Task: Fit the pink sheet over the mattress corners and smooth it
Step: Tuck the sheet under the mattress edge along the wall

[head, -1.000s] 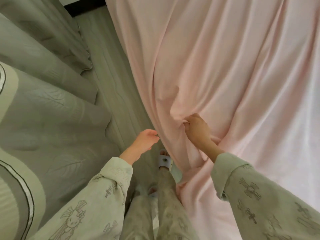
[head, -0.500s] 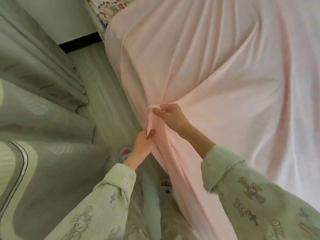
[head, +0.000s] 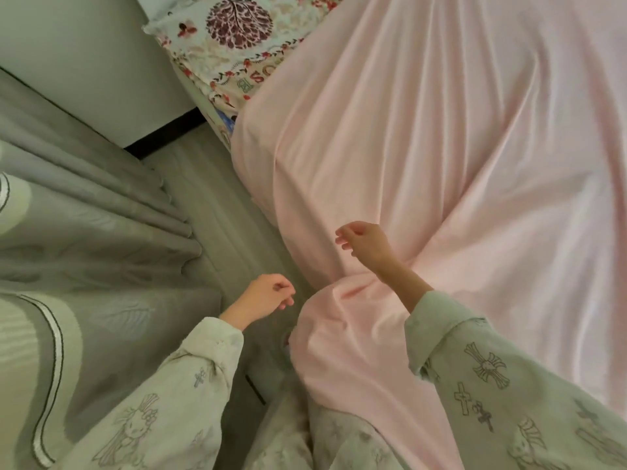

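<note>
The pink sheet (head: 441,171) lies spread over the bed, creased, and hangs down the near side in a bulging fold (head: 342,334) by my legs. My right hand (head: 364,244) hovers just above the sheet at the bed's edge, fingers loosely curled and apart, holding nothing. My left hand (head: 264,295) hangs over the floor gap to the left of the fold, fingers half curled, empty. The mattress is hidden under the sheet.
A floral pillow (head: 234,39) lies at the head of the bed, top left. Grey curtains (head: 84,205) hang close on the left. A narrow strip of wood floor (head: 217,205) runs between curtains and bed. A pale wall (head: 84,62) stands behind.
Both hands have let go of the pinched sheet edge, which dropped into a loose fold at the bedside. The view has tilted up toward the pillow.
</note>
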Demonstrator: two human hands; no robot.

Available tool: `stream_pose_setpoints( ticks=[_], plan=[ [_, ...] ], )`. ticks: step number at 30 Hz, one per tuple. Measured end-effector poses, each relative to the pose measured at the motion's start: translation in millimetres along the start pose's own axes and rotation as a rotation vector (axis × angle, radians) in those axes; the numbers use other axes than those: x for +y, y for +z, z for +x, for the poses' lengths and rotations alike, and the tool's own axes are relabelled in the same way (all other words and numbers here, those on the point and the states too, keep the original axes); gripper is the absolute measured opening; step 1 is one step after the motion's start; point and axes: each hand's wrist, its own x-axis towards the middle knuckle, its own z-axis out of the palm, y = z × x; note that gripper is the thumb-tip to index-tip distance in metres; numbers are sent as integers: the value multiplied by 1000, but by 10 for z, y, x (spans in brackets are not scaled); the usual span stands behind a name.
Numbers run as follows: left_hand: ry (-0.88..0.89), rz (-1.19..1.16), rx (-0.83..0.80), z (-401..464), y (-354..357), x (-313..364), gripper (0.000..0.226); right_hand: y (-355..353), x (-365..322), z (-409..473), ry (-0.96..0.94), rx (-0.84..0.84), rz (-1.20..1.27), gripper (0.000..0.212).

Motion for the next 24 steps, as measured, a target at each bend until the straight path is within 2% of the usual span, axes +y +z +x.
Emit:
stream_pose_setpoints(
  ticks=[4, 8, 11, 14, 20, 24],
  plan=[
    [27, 47, 59, 429, -513, 358, 20, -1, -274, 412, 7, 29, 49, 26],
    [64, 193, 201, 861, -1087, 743, 22, -117, -565, 882, 42, 73, 84, 19],
    [43, 243, 253, 1358, -1617, 1179, 30, -254, -879, 1364, 82, 126, 86, 26],
    [-17, 256, 229, 1807, -2074, 1564, 44, -323, -1120, 1697, 149, 133, 56, 33],
    [-19, 111, 211, 2710, -2852, 2193, 64, -318, -1555, 2257, 282, 91, 82, 37],
    [-74, 97, 44, 2936, -2886, 2304, 63, -190, -1755, 2435, 368, 110, 103, 37]
  ],
)
